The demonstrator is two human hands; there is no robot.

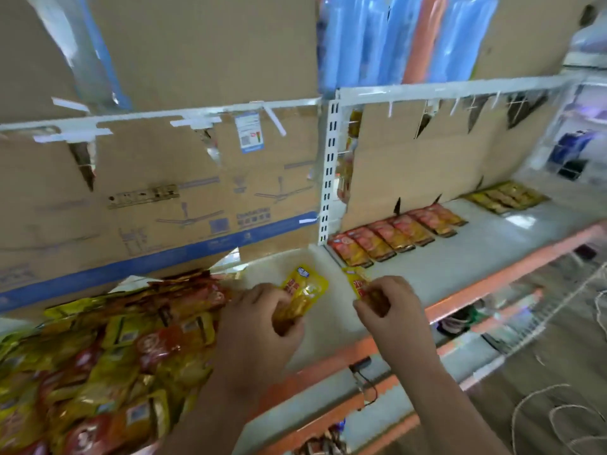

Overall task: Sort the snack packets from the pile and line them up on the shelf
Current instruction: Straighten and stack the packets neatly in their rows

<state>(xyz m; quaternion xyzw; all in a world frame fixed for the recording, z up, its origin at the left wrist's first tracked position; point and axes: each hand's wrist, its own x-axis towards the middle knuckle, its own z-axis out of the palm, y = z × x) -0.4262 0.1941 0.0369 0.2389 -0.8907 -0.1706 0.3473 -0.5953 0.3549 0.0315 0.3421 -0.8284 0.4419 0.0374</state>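
Note:
A heap of red and yellow snack packets (108,356) covers the left part of the white shelf (460,254). My left hand (262,323) grips a yellow packet (303,290) just right of the heap. My right hand (391,307) pinches a second yellow packet (358,284) a little further right. Along the shelf's back lies a row of several red-orange packets (394,234). A group of several yellow-brown packets (507,197) lies further right, near the back.
Cardboard panels (164,198) back the shelf, split by a white slotted upright (328,172). The shelf has an orange front edge (492,284), with lower shelves beneath. Blue and orange wrapped rolls (410,37) stand on the shelf above. White cord (558,415) lies on the floor at right.

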